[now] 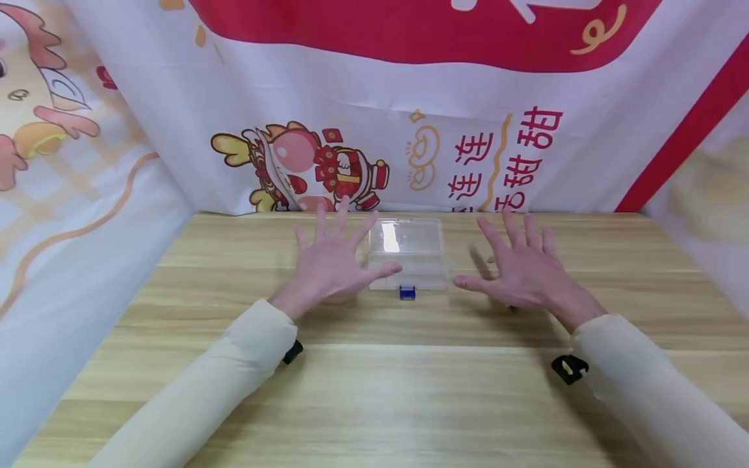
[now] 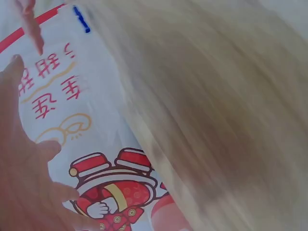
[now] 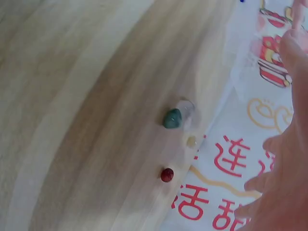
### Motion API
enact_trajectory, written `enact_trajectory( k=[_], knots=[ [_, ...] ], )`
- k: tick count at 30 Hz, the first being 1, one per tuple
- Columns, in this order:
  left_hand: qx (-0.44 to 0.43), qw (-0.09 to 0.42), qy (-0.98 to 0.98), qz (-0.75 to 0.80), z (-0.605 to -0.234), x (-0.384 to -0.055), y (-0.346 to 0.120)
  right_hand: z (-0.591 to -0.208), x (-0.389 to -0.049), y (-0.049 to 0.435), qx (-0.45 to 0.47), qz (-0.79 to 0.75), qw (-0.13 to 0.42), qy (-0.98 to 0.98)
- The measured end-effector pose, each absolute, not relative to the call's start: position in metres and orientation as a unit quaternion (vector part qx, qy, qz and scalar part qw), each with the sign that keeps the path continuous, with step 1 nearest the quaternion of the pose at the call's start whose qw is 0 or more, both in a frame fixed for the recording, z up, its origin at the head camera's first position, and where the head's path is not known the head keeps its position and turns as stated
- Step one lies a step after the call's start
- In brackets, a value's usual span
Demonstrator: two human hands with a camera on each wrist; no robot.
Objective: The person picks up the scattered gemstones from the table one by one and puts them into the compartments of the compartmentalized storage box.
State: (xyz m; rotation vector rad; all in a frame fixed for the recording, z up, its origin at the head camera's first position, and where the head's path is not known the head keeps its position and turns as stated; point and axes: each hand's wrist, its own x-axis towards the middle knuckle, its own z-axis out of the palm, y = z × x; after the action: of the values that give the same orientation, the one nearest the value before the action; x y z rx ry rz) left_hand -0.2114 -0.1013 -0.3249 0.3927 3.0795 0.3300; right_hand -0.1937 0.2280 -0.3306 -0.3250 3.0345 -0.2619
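Observation:
Both hands hover over the table with fingers spread and straight, holding nothing. My left hand [image 1: 330,265] is at the left of a clear plastic box [image 1: 418,263], its thumb overlapping the box's near left part in the head view. A blue latch [image 1: 407,293] marks the box's near side; whether the lid is raised, I cannot tell. My right hand [image 1: 523,270] is to the right of the box, above several small stones. The right wrist view shows a green stone [image 3: 172,119], a clear one [image 3: 187,109], a pale yellow one [image 3: 192,141] and a dark red one [image 3: 167,175].
The wood-grain table [image 1: 404,403] ends at the back against a white and red printed cloth [image 1: 234,78]. More printed cloth [image 1: 111,214] hangs along the left side. Black straps [image 1: 569,368] show at the wrists.

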Motion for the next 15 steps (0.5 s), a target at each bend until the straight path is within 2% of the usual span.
enact_trajectory(
  k=[4, 9, 12, 15],
  knots=[
    [0.105, 0.044, 0.96, 0.255, -0.323, -0.215, -0.106, -0.328, -0.201, 0.236, -0.121, -0.152, 0.037, 0.98],
    [0.036, 0.154, 0.833, 0.531, -0.326, -0.217, -0.112, -0.332, -0.212, 0.255, -0.101, -0.309, 0.063, 0.944],
    [-0.014, 0.192, 0.773, 0.605, -0.333, -0.218, -0.114, -0.341, -0.216, 0.264, -0.054, -0.386, 0.102, 0.915],
    [-0.032, 0.202, 0.746, 0.633, -0.341, -0.221, -0.114, -0.349, -0.22, 0.271, -0.01, -0.426, 0.131, 0.895]
  ],
)
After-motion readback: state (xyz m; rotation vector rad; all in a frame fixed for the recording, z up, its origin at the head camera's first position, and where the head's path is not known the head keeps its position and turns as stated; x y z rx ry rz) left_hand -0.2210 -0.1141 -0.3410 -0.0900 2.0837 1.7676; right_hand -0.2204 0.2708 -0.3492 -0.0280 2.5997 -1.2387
